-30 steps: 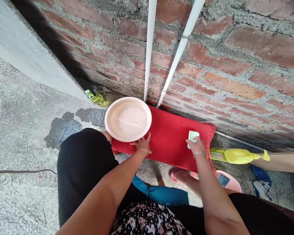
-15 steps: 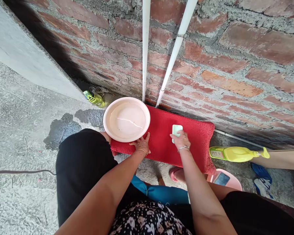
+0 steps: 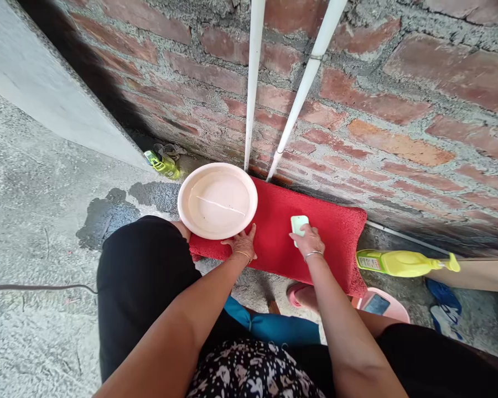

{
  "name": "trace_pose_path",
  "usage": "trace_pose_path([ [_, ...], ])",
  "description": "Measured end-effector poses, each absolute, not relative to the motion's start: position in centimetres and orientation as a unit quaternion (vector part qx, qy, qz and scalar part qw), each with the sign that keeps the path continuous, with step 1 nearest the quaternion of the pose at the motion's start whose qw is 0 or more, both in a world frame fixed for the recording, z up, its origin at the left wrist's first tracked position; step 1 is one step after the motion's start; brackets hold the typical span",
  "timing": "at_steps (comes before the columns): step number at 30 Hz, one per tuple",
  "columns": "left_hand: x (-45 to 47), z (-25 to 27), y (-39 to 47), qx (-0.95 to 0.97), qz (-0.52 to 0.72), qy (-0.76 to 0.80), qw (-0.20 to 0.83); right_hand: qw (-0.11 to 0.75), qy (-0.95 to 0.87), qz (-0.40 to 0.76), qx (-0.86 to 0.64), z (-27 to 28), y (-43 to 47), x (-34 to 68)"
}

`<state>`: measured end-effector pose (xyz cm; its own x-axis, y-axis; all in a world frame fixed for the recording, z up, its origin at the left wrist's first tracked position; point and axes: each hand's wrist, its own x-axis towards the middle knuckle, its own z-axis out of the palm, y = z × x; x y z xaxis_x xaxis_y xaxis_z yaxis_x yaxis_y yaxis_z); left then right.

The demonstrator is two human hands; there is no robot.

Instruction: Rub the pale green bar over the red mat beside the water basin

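A red, towel-like cloth (image 3: 274, 229) covers a low surface by the brick wall. On its left part stands a pale pink basin (image 3: 218, 202) with water in it. My left hand (image 3: 243, 244) lies on the cloth at the basin's near rim, fingers spread and holding nothing. Farther right, my right hand (image 3: 311, 241) is closed around a pale green scrub brush (image 3: 299, 224), pressed flat on the cloth. The brush's underside is hidden.
A yellow pump bottle (image 3: 402, 263) is beyond the cloth's right end. Below it, a phone (image 3: 377, 304) rests in a pink tub (image 3: 398, 312). Two white pipes (image 3: 254, 83) run up the wall. A green bottle (image 3: 162, 165) stands behind the basin, near wet concrete.
The scrub brush and my right hand have slid slightly toward me over the cloth. My left hand stays by the basin. The whole view has shifted a little.
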<state>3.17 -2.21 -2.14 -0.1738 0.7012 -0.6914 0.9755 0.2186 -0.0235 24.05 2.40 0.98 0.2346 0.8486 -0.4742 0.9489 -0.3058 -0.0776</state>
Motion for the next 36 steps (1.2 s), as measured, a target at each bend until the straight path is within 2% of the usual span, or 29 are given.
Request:
trace_pose_path([
  [5,3.1,-2.3,-2.3,0.579,-0.236,0.728,0.281,0.076,0.449,-0.217,0.863,0.5,0.2,32.6],
  [10,3.0,-2.2,-2.3,0.581,-0.237,0.727,0.278,0.051,0.407,-0.218,0.886,0.1,-0.6,34.4],
  [15,2.8,-1.7,-2.4,0.588,-0.236,0.721,0.278,0.072,0.446,-0.201,0.869,1.4,-0.3,30.6],
  [23,2.0,-0.2,-3.0,0.598,-0.234,0.713,0.283,0.106,0.644,-0.225,0.724,2.1,0.5,17.1],
  [26,1.6,0.2,-3.1,0.601,-0.242,0.704,0.292,0.115,0.672,-0.224,0.696,1.8,0.7,15.1],
  [30,1.3,0.3,-3.2,0.598,-0.250,0.703,0.292,0.128,0.648,-0.219,0.718,1.5,0.6,18.5],
  [36,1.5,-0.8,-3.2,0.590,-0.266,0.705,0.289,0.121,0.528,-0.194,0.818,1.1,-1.6,31.1],
])
